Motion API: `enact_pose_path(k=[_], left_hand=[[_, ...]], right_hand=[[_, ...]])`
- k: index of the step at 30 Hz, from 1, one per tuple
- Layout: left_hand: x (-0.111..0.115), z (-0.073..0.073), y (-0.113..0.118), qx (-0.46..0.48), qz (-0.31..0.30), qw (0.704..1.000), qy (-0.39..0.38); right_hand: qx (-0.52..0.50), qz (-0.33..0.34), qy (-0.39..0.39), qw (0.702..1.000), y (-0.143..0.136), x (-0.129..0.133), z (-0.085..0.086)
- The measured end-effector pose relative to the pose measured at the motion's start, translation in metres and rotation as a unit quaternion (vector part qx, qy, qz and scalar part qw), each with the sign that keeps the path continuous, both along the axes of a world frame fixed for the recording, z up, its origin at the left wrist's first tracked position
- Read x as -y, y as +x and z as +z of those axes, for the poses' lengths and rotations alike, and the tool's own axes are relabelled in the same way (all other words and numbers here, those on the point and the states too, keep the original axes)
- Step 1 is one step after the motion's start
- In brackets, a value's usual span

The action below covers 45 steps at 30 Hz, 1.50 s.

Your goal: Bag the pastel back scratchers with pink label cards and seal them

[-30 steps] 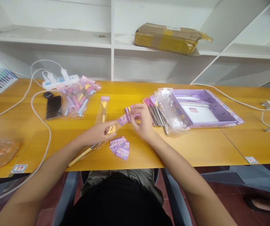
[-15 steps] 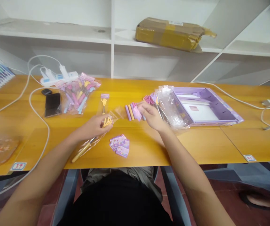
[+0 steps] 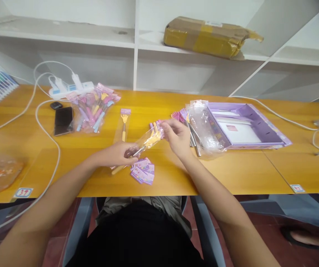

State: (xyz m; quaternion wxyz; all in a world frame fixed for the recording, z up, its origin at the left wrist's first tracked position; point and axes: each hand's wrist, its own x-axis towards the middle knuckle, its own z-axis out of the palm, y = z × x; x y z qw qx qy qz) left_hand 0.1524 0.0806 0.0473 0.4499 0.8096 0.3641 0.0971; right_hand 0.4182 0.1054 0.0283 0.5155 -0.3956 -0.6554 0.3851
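Note:
My left hand (image 3: 119,154) is closed round the rod of a yellow hand-shaped back scratcher (image 3: 153,139) in a clear bag. The fingers of my right hand (image 3: 177,135) pinch the bag's end beside the yellow head. Below lie several small purple cards (image 3: 143,171). Another bagged yellow scratcher (image 3: 124,120) lies behind my left hand. Several coloured handles (image 3: 151,127) are partly hidden behind the held bag. Right of my right hand are loose pink and purple scratcher heads (image 3: 182,114) with metal rods.
A purple box (image 3: 270,128) stands at the right beside clear bags (image 3: 204,129). At the left are a pile of bagged scratchers (image 3: 92,111), a phone (image 3: 63,120), a power strip (image 3: 84,88) and white cables. A taped parcel (image 3: 204,37) sits on the shelf.
The bagged yellow scratcher has swung up and right, its head now at my right hand. My right hand has come to the bag's end. The view has shifted slightly.

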Motion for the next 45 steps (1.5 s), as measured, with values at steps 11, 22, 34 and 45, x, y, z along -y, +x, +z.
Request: enact_pose_path(k=[11,22,34,45], left_hand=[[-0.006,0.002,-0.012,0.025,0.024,0.999,-0.015],[-0.008,0.002,-0.009,-0.004,-0.012,1.000,-0.009],[-0.003,-0.003,-0.012,0.104,0.040,0.991,-0.069],[-0.004,-0.007,-0.009,0.121,0.070,0.989,-0.041]], right_hand=[[-0.182,-0.049,0.024,0.982,0.039,-0.020,-0.002],[-0.313,-0.183,0.156,0.919,0.104,-0.039,0.051],[0.592,-0.279,-0.133,0.744,0.193,-0.086,0.040],[0.689,-0.313,-0.139,0.639,0.178,-0.107,0.023]])
